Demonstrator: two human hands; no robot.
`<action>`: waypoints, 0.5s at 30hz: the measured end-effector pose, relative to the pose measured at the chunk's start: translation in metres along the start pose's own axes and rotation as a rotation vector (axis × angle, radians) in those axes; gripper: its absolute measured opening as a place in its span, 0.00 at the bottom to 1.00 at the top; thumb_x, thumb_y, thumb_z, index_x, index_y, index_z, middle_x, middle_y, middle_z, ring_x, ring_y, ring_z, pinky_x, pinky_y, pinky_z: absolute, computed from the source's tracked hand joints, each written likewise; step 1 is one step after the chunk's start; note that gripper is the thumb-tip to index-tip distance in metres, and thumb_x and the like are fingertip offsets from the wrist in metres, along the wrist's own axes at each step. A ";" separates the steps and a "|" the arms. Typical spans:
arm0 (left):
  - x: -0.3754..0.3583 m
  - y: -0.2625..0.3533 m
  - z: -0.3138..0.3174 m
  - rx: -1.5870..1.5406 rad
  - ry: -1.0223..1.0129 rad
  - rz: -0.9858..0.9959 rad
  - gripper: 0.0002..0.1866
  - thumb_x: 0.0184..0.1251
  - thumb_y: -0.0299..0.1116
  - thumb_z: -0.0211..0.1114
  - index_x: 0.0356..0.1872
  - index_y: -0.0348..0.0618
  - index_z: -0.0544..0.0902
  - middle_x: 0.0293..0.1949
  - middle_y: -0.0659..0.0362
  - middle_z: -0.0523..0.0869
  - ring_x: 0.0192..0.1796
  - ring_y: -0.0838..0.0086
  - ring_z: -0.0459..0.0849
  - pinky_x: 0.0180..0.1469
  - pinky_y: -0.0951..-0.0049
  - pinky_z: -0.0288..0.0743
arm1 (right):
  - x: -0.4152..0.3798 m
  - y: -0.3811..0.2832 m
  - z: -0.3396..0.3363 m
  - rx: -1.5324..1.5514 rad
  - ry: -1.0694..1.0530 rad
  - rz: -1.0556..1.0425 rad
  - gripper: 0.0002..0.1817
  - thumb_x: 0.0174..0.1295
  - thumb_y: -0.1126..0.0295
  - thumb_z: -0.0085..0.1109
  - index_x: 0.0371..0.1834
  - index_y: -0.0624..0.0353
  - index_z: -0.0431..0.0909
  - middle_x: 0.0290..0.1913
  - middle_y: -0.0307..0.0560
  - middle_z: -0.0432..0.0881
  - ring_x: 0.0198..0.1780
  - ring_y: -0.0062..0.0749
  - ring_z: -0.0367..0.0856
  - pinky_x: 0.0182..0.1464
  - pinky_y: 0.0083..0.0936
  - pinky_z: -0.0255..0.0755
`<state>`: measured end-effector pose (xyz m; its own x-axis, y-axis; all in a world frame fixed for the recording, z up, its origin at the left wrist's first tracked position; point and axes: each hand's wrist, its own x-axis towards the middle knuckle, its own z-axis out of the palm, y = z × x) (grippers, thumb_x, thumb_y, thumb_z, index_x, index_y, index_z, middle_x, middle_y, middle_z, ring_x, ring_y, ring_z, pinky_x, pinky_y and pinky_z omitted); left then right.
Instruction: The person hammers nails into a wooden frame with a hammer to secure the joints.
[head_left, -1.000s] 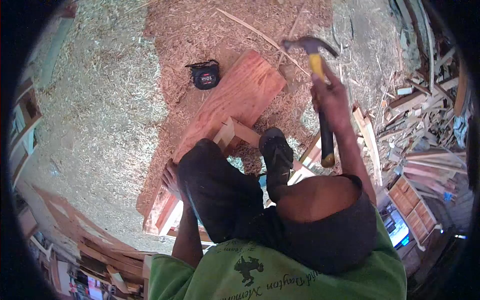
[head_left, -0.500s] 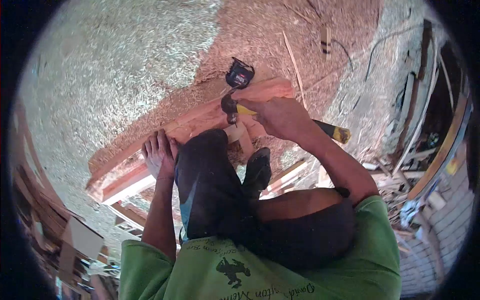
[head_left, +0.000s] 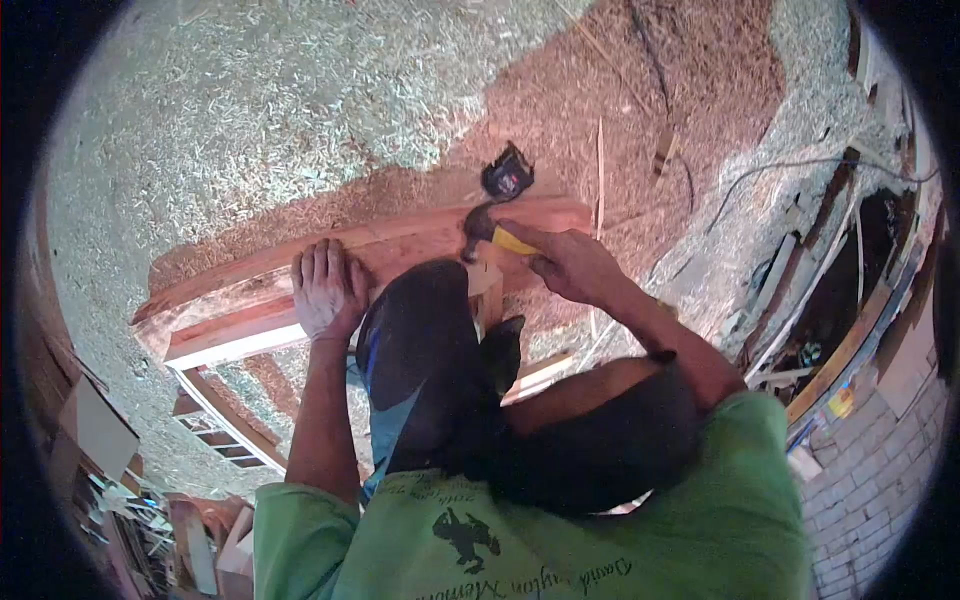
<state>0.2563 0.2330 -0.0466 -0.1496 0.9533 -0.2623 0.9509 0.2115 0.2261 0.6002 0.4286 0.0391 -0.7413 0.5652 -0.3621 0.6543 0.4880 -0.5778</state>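
My right hand is wrapped round the yellow handle of a claw hammer. The hammer's dark head hangs at the beam, just above the pale end of an upright wood piece. A long reddish wooden beam crosses in front of me. My left hand lies flat on it, left of my knee, fingers stretched out and holding nothing. Past the beam's far edge, near the hammer head, sits a small black object with a label.
Wood shavings cover the ground. A thin wood strip and a dark cable lie toward the right. My bent knee presses close to the beam. Scrap wood and boards are piled at lower left, with brick paving at lower right.
The camera view has shifted, so the beam appears lower and further left. The rear of the hammer handle, seen behind my right hand before, is now hidden. My left hand stays on the beam.
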 end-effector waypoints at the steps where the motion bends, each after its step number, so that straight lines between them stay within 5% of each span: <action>1: 0.000 0.000 0.003 0.003 0.009 0.011 0.25 0.76 0.43 0.60 0.65 0.36 0.82 0.64 0.46 0.86 0.70 0.51 0.80 0.82 0.47 0.62 | 0.007 0.005 -0.008 0.019 0.067 0.062 0.24 0.74 0.71 0.59 0.73 0.59 0.81 0.47 0.65 0.91 0.46 0.63 0.92 0.51 0.52 0.84; 3: 0.003 0.004 -0.007 -0.035 -0.033 0.013 0.24 0.76 0.43 0.61 0.63 0.37 0.82 0.64 0.46 0.86 0.70 0.51 0.81 0.81 0.47 0.63 | 0.032 0.000 -0.049 0.086 0.102 0.378 0.23 0.78 0.67 0.60 0.73 0.60 0.79 0.45 0.64 0.91 0.43 0.64 0.92 0.47 0.50 0.85; 5: 0.002 0.006 -0.005 -0.046 -0.043 -0.004 0.24 0.76 0.43 0.61 0.63 0.37 0.82 0.64 0.46 0.86 0.70 0.51 0.81 0.81 0.47 0.63 | 0.061 -0.012 -0.091 0.416 0.502 0.555 0.25 0.80 0.58 0.62 0.74 0.58 0.78 0.42 0.66 0.90 0.40 0.65 0.91 0.44 0.50 0.84; 8: 0.005 0.004 -0.004 -0.033 -0.026 0.008 0.24 0.76 0.43 0.61 0.64 0.37 0.82 0.63 0.45 0.86 0.69 0.50 0.81 0.81 0.46 0.64 | 0.015 -0.014 -0.048 0.256 0.316 0.812 0.25 0.80 0.60 0.60 0.76 0.54 0.77 0.42 0.66 0.90 0.40 0.67 0.90 0.45 0.53 0.83; 11: 0.001 0.003 -0.001 -0.017 -0.019 0.017 0.24 0.76 0.43 0.60 0.64 0.36 0.82 0.63 0.43 0.86 0.68 0.48 0.81 0.80 0.45 0.64 | -0.053 0.000 0.023 0.324 -0.226 0.416 0.34 0.72 0.68 0.65 0.83 0.49 0.72 0.48 0.67 0.90 0.53 0.67 0.90 0.57 0.54 0.82; 14: 0.013 -0.001 0.012 0.026 0.031 0.017 0.25 0.77 0.44 0.60 0.65 0.35 0.81 0.62 0.41 0.86 0.68 0.46 0.81 0.79 0.44 0.65 | -0.019 0.026 -0.013 0.133 0.083 0.374 0.31 0.74 0.70 0.61 0.81 0.51 0.73 0.50 0.68 0.90 0.51 0.65 0.91 0.57 0.53 0.82; 15: -0.001 -0.002 0.009 0.026 -0.026 0.022 0.26 0.78 0.44 0.60 0.66 0.34 0.81 0.62 0.41 0.85 0.68 0.46 0.81 0.79 0.44 0.65 | -0.010 0.021 -0.032 0.114 0.081 0.586 0.30 0.74 0.71 0.59 0.80 0.52 0.74 0.51 0.68 0.90 0.51 0.63 0.92 0.57 0.52 0.82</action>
<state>0.2574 0.2297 -0.0550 -0.1223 0.9517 -0.2817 0.9606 0.1849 0.2075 0.6259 0.4546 0.0535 -0.2456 0.7693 -0.5897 0.9268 0.0080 -0.3754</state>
